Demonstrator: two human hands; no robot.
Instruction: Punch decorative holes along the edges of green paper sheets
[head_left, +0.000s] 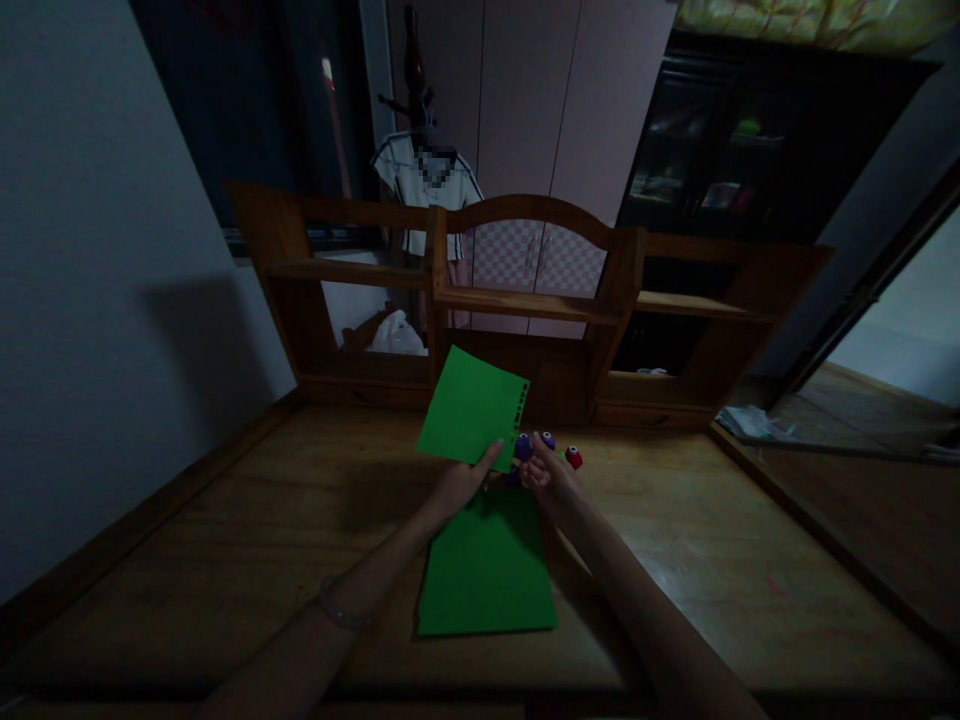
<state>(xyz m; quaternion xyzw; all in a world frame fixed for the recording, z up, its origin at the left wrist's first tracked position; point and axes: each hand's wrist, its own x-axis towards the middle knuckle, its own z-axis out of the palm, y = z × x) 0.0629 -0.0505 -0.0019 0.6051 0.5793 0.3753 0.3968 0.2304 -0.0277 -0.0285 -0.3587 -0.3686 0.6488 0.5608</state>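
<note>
While your left hand holds up a green sheet, its fingers are closed on the sheet's lower edge, thumb on the near face, so the paper stands tilted above the bench. Along the right edge of that sheet runs a row of small punched holes. Your right hand sits just beside the sheet's lower right corner, its fingers wrapped around a purple punch that meets the paper's edge there. The light is dim, so you cannot tell how far the paper sits inside the punch.

Just behind your right hand, 2 more small punches rest on the bench: another purple one and a red one, close together. A 2nd green sheet lies flat on the bench beneath your wrists, between your forearms. You wear a thin bracelet on your left wrist.

At the back of the bench stands a wooden shelf unit with an arched middle. A white bag lies in its left lower compartment.
</note>
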